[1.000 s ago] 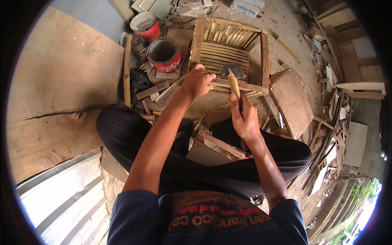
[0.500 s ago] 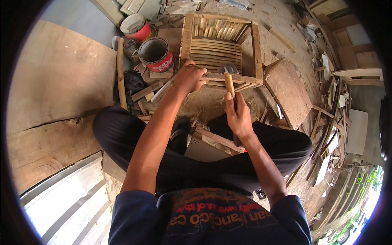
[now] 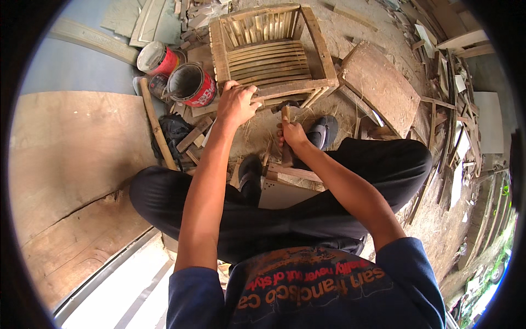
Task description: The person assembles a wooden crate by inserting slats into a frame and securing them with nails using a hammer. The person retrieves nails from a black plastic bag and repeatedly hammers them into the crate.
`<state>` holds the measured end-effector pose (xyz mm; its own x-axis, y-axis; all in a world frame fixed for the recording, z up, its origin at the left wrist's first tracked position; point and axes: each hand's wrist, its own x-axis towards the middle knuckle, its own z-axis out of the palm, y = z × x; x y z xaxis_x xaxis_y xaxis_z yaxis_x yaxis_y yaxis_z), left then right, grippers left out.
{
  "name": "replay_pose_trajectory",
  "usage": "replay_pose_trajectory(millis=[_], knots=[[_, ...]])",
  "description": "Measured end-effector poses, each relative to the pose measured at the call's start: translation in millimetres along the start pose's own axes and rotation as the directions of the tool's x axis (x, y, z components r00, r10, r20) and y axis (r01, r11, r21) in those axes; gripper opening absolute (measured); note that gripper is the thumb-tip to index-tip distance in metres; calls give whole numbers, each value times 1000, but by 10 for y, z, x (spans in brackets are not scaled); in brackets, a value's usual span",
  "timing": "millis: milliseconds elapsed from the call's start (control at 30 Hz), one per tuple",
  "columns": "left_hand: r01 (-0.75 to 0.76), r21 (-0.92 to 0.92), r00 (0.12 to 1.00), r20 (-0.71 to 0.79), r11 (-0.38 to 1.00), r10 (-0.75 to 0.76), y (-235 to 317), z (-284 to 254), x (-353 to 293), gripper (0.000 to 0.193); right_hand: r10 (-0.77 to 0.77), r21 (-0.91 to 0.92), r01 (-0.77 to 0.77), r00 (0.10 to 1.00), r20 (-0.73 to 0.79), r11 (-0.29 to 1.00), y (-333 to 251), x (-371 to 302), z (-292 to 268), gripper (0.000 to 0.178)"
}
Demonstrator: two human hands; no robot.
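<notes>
The dusty floor spreads under everything, with many scraps of wood along the right side. A large wooden panel stands at the left, light brown, with a dark crack across its lower part. Next in size is the slatted wooden crate, which is on the floor in front of the person, beyond the feet; its open side shows the slats inside. To the right of it, a brown board lies tilted. Left of the crate there are two red containers: the nearer bucket, open and grey inside, and a paler-topped can just behind. A wooden pole leans beside the panel. Between the legs lies a pale flat piece with small holes near one corner.

The left hand is at the near left corner of the crate, the fingers bent and touching its near rail; I cannot tell whether they pinch something small. The right hand has its fingers wrapped around the wooden handle of a hammer-like tool, whose dark head is just below the near rail in the view.
</notes>
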<state>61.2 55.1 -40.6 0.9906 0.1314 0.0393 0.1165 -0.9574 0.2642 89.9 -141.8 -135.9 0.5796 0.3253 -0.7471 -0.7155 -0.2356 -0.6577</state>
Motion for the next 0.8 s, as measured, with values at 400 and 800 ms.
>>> replay_pose_trajectory(millis=[400,800], knots=[[60,-8,996,69,998,-59,-2,-32,-10,51,54,164,-79,987,152,983,-47,-11,12,43],[70,3,995,77,998,-70,3,-48,-3,53,15,85,-25,993,114,996,-52,150,-10,42]])
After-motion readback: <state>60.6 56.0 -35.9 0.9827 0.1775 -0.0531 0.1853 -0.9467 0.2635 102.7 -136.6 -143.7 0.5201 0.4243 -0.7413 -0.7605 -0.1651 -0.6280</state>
